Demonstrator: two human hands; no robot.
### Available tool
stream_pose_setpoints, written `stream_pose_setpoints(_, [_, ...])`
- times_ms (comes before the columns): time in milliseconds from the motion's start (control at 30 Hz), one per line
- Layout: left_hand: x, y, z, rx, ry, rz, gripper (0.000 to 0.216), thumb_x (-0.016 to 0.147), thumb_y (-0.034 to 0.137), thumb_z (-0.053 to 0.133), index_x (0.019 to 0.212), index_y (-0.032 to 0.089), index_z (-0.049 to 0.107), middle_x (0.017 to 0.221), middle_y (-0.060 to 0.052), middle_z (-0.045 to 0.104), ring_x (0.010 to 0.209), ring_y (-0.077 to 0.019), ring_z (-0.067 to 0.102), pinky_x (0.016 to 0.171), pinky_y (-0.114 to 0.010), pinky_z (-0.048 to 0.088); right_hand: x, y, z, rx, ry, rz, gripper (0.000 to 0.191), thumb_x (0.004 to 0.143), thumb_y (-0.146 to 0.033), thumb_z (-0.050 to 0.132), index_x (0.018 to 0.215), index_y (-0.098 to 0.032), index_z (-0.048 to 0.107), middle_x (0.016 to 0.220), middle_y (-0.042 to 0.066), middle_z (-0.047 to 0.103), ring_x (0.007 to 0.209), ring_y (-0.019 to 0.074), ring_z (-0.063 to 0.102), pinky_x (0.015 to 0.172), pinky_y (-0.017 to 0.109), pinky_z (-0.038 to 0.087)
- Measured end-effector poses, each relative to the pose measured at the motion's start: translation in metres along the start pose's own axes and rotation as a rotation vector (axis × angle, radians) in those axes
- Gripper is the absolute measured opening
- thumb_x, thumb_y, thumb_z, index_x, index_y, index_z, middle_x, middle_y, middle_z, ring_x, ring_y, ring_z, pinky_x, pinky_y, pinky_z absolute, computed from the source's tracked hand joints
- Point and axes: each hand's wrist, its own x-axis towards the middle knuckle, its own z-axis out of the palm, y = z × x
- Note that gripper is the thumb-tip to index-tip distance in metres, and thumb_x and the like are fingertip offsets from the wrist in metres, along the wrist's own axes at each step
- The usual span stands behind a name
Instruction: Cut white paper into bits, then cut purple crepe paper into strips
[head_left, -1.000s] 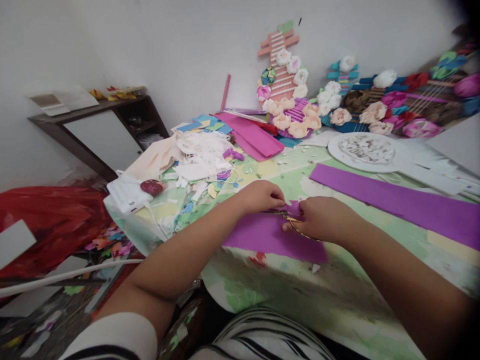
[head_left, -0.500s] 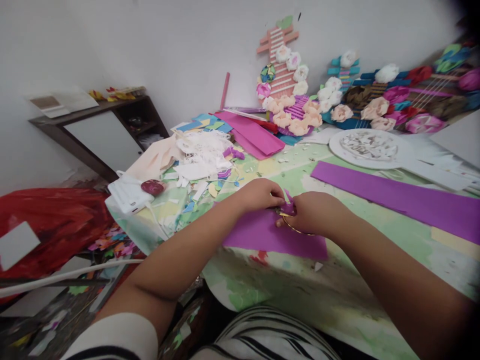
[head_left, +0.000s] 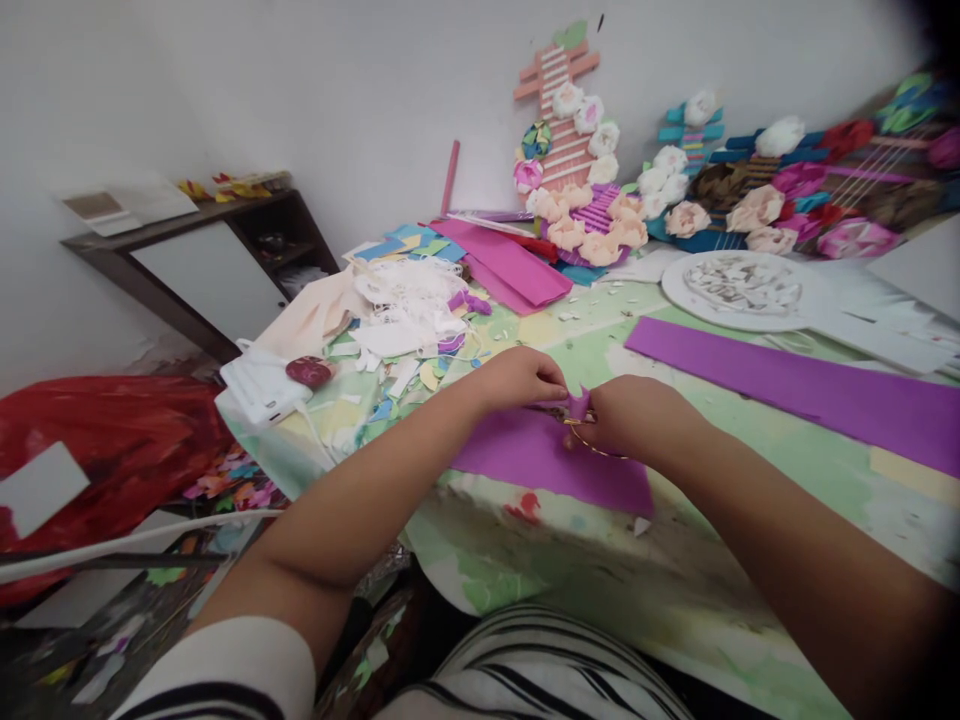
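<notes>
Both hands meet over a purple sheet of crepe paper [head_left: 551, 465] at the table's near edge. The fingertips of my left hand [head_left: 525, 380] are pinched at the edge of a small purple crepe paper strip [head_left: 578, 403]. On its other side, my right hand [head_left: 634, 415] is closed round the same strip, its fingers mostly hidden by the back of the hand. A thin gold curved band [head_left: 592, 443] shows beneath the right hand; what it belongs to is unclear.
A long purple paper strip [head_left: 780, 385] lies to the right, near a white round board [head_left: 675, 280] holding scraps. White string [head_left: 409, 300], paper cuttings and a white charger-like box [head_left: 262, 388] lie left. Flower-decorated guitar shapes [head_left: 562, 150] lean on the wall.
The small purple strip between my hands shows a wider, more upright top edge. My left fingertips have shifted slightly away from my right hand. The view has tilted a little.
</notes>
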Motion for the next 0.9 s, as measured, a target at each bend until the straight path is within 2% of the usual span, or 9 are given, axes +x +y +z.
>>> stream_pose_setpoints(100, [0.0, 0.001, -0.003, 0.015, 0.003, -0.014, 0.02, 0.064, 0.029, 0.048, 0.073, 0.017, 0.062, 0.07, 0.0, 0.061, 0.065, -0.0101, 0.051, 0.058, -0.02, 0.037, -0.001, -0.001, -0.001, 0.006, -0.024, -0.005, 0.041, 0.061, -0.054, 0.038, 0.047, -0.019, 0.053, 0.049, 0.004, 0.05, 0.044, 0.0154, 0.048, 0.041, 0.026, 0.031])
stream_pose_setpoints(333, [0.002, -0.002, -0.01, 0.04, -0.012, -0.029, 0.023, 0.065, 0.032, 0.047, 0.077, 0.018, 0.061, 0.075, 0.0, 0.06, 0.069, -0.0104, 0.051, 0.06, -0.02, 0.035, -0.001, 0.0, -0.002, -0.002, -0.012, -0.015, 0.045, 0.058, -0.06, 0.037, 0.05, -0.02, 0.053, 0.05, 0.004, 0.051, 0.045, 0.0158, 0.048, 0.04, 0.026, 0.03])
stream_pose_setpoints(500, [-0.004, -0.014, -0.022, 0.201, -0.137, -0.091, 0.039, 0.06, 0.046, 0.049, 0.089, 0.02, 0.057, 0.085, -0.001, 0.059, 0.069, -0.0124, 0.05, 0.057, -0.02, 0.034, 0.004, 0.008, 0.003, 0.043, 0.017, -0.018, 0.053, 0.054, -0.069, 0.033, 0.05, -0.02, 0.053, 0.048, 0.003, 0.05, 0.044, 0.0152, 0.047, 0.04, 0.026, 0.028])
stream_pose_setpoints(667, [-0.007, -0.027, -0.026, 0.329, -0.167, -0.125, 0.026, 0.063, 0.036, 0.046, 0.079, 0.02, 0.06, 0.08, -0.001, 0.06, 0.068, -0.0122, 0.049, 0.057, -0.021, 0.032, 0.007, 0.017, 0.005, 0.036, -0.005, -0.02, 0.053, 0.053, -0.069, 0.034, 0.049, -0.02, 0.053, 0.05, 0.003, 0.052, 0.044, 0.0144, 0.046, 0.04, 0.025, 0.027])
stream_pose_setpoints(900, [-0.007, -0.024, -0.027, 0.236, -0.129, -0.111, 0.024, 0.063, 0.033, 0.045, 0.076, 0.02, 0.061, 0.078, 0.001, 0.061, 0.069, -0.0113, 0.05, 0.058, -0.019, 0.032, 0.004, 0.02, 0.001, 0.031, -0.031, -0.077, 0.054, 0.055, -0.068, 0.033, 0.051, -0.019, 0.052, 0.05, 0.004, 0.052, 0.044, 0.0136, 0.045, 0.041, 0.025, 0.024])
